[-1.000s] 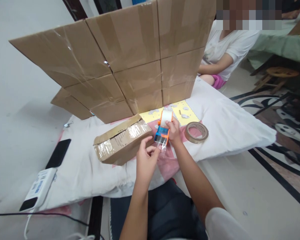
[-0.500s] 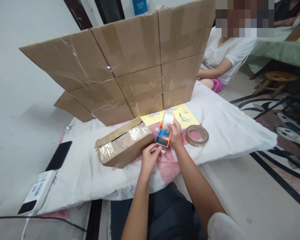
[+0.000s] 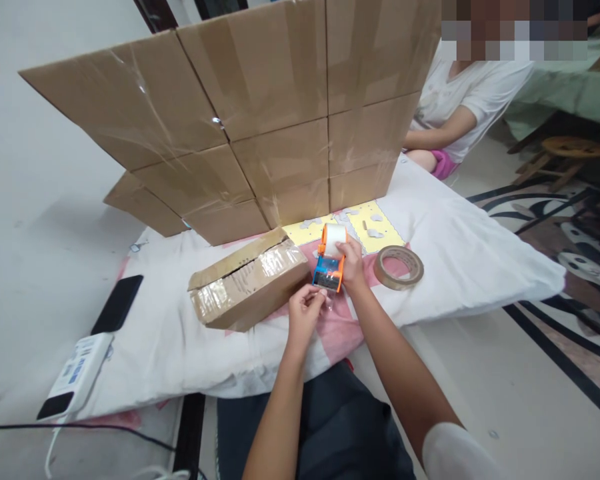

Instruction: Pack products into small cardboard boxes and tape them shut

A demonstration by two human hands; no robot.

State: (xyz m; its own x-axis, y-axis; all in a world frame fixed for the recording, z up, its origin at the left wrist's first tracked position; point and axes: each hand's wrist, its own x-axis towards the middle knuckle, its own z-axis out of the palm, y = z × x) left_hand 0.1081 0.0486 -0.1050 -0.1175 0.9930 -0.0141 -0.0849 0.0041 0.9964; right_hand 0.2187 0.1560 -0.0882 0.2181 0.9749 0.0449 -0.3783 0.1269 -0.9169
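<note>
My right hand [image 3: 351, 262] is wrapped round an orange and blue tape dispenser [image 3: 329, 265] that carries a roll of clear tape [image 3: 335, 239]. Just below its cutter, my left hand [image 3: 305, 311] pinches the loose end of the clear tape [image 3: 329, 303]. Left of both hands a taped cardboard box [image 3: 260, 293] rests on the white and pink cloth, its top flaps slightly parted. A roll of brown tape [image 3: 399, 268] lies flat to the right of my right hand.
Behind the box stands a big wall of joined cardboard boxes [image 3: 280, 100]. Scraps lie on a yellow patterned patch [image 3: 380, 230]. To the left are a black phone [image 3: 117, 305] and a white power strip [image 3: 75, 373] with a cable. Another person [image 3: 475, 107] sits at the back right.
The view has shifted slightly. Both hands keep nearly the same pose, with the dispenser still in the right and the tape end at the left fingertips.
</note>
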